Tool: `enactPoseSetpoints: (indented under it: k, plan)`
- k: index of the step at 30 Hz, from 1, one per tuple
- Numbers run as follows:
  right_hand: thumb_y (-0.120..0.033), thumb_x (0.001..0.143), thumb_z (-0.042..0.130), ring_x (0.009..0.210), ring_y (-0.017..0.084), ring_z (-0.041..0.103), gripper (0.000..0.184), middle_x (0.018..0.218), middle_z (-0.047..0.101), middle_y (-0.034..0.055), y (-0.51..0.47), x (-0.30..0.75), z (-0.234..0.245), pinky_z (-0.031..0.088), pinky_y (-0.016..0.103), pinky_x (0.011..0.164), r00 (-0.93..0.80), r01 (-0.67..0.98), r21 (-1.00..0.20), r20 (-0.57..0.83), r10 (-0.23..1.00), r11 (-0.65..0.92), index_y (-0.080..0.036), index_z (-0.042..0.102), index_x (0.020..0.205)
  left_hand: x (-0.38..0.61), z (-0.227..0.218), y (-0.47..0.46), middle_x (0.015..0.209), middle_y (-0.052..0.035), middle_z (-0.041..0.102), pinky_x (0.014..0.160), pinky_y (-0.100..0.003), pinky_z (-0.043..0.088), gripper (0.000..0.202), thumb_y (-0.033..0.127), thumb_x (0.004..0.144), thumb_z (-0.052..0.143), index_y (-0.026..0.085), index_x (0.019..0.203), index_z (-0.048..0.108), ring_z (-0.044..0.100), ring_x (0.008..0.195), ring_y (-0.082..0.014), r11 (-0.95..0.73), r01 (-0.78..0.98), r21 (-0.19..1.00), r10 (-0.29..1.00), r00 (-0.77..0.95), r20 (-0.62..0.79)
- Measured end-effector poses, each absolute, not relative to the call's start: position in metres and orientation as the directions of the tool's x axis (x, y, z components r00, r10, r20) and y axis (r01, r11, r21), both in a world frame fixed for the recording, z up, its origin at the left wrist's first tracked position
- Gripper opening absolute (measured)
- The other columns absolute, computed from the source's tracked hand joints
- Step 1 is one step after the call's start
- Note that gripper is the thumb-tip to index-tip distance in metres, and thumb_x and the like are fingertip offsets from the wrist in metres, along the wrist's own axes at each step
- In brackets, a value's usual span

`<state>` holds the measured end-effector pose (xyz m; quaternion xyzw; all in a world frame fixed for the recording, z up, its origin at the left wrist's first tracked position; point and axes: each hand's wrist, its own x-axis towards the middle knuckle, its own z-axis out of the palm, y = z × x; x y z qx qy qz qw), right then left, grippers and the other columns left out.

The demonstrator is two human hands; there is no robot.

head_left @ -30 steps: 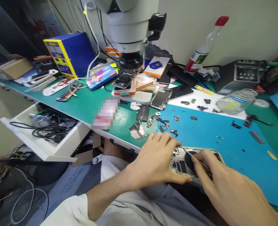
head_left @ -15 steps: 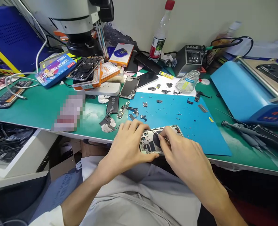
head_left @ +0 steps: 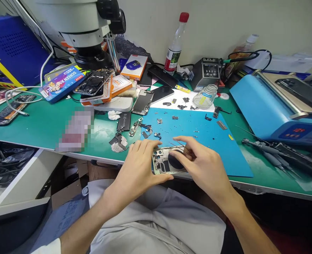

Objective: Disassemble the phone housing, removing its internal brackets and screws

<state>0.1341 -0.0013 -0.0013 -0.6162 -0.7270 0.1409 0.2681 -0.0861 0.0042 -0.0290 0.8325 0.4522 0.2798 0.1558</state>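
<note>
An open phone housing [head_left: 159, 166] is tilted at the front edge of the blue mat. My left hand [head_left: 138, 165] grips its left end, with fingers along the far side and thumb along the near side. Inside the housing shows a dark round pad [head_left: 176, 161]. My right hand [head_left: 205, 160] is over the right end, with its thumb across the pad and its index finger stretched past the far edge. Thin metal tweezers [head_left: 177, 144] stick out from its curled fingers. My right palm hides the housing's right end.
Tiny screws and phone parts lie scattered on the blue mat [head_left: 198, 150]. Behind it are a glass jar [head_left: 205, 97], a bottle [head_left: 173, 53] and a soldering station [head_left: 205, 74]. A blue machine [head_left: 267, 106] stands right, beside screwdrivers [head_left: 268, 155]. A microscope [head_left: 84, 35] rises at back left.
My right hand's thumb and index finger have spread apart from their pinch on the tweezers, which now sit in the curled fingers. The whole view has shifted slightly.
</note>
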Motion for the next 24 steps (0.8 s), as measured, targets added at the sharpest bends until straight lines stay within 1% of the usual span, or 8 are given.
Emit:
enactPoseSetpoints:
  k: [3,5,8,12,16,20,22,24]
  plan:
    - [-0.029,0.102,0.077,0.073,0.015,0.073,0.003,0.087,0.080,-0.0054,0.009,0.129,-0.009,0.043,0.029,0.063,-0.179,0.837,-0.471,0.244,0.953,0.278,-0.029,0.078,0.105,-0.089,-0.034,-0.003,0.127,-0.0074,0.070,0.093,-0.044,0.057,0.091,0.031,0.067,0.108,0.025,0.133,0.046,0.066,0.110,-0.0289,-0.527,0.648,0.550,0.846,0.343,0.408]
    - [-0.025,0.105,0.073,0.081,0.015,0.076,0.006,0.097,0.083,-0.0053,0.012,0.126,-0.013,0.044,0.029,0.067,-0.202,0.842,-0.447,0.255,0.946,0.301,-0.027,0.076,0.100,-0.091,-0.040,-0.006,0.131,-0.0074,0.071,0.094,-0.043,0.057,0.092,0.026,0.066,0.109,0.027,0.132,0.046,0.067,0.112,-0.0291,-0.524,0.624,0.580,0.847,0.312,0.430]
    - [-0.028,0.110,0.065,0.083,0.016,0.077,0.011,0.103,0.083,-0.0021,0.010,0.121,-0.017,0.041,0.031,0.067,-0.233,0.862,-0.387,0.268,0.935,0.326,-0.024,0.074,0.106,-0.095,-0.050,-0.009,0.134,-0.0077,0.071,0.097,-0.044,0.056,0.092,0.024,0.067,0.108,0.029,0.136,0.047,0.068,0.119,-0.0315,-0.528,0.592,0.609,0.843,0.278,0.461]
    - [-0.025,0.112,0.060,0.085,0.017,0.075,0.013,0.102,0.081,0.0024,0.007,0.113,-0.016,0.032,0.034,0.061,-0.298,0.877,-0.313,0.242,0.923,0.365,-0.021,0.071,0.109,-0.098,-0.059,-0.011,0.135,-0.0088,0.071,0.100,-0.048,0.055,0.088,0.028,0.073,0.106,0.030,0.140,0.048,0.069,0.124,-0.0345,-0.516,0.564,0.644,0.852,0.262,0.453]
    - [-0.019,0.107,0.064,0.086,0.018,0.074,0.008,0.099,0.080,0.0039,0.011,0.115,-0.011,0.028,0.034,0.059,-0.337,0.864,-0.314,0.223,0.915,0.395,-0.021,0.071,0.104,-0.098,-0.059,-0.012,0.138,-0.0090,0.072,0.101,-0.051,0.054,0.077,0.032,0.076,0.103,0.029,0.132,0.050,0.070,0.124,-0.0358,-0.498,0.585,0.640,0.862,0.255,0.438]
    - [-0.019,0.111,0.051,0.093,0.018,0.077,0.020,0.109,0.083,0.0057,0.012,0.151,-0.006,0.044,0.028,0.070,-0.137,0.874,-0.411,0.299,0.944,0.258,-0.022,0.071,0.115,-0.096,-0.056,-0.010,0.139,-0.0090,0.072,0.102,-0.052,0.053,0.071,0.035,0.078,0.102,0.028,0.122,0.047,0.071,0.125,-0.0358,-0.474,0.586,0.658,0.877,0.248,0.411]
    - [-0.033,0.113,0.053,0.087,0.019,0.076,0.023,0.108,0.083,0.0081,0.004,0.179,-0.005,0.050,0.029,0.074,0.035,0.871,-0.473,0.328,0.944,0.132,-0.020,0.072,0.114,-0.097,-0.055,-0.010,0.139,-0.0094,0.071,0.103,-0.052,0.053,0.069,0.035,0.080,0.100,0.029,0.124,0.048,0.069,0.126,-0.0355,-0.476,0.588,0.654,0.877,0.264,0.400]
    - [-0.039,0.109,0.059,0.080,0.020,0.075,0.026,0.101,0.083,0.0081,-0.009,0.205,-0.006,0.052,0.030,0.072,0.154,0.857,-0.515,0.315,0.936,0.032,-0.019,0.075,0.106,-0.098,-0.054,-0.009,0.140,-0.0099,0.070,0.103,-0.052,0.053,0.066,0.036,0.083,0.099,0.029,0.126,0.048,0.068,0.127,-0.0355,-0.495,0.599,0.630,0.867,0.293,0.403]
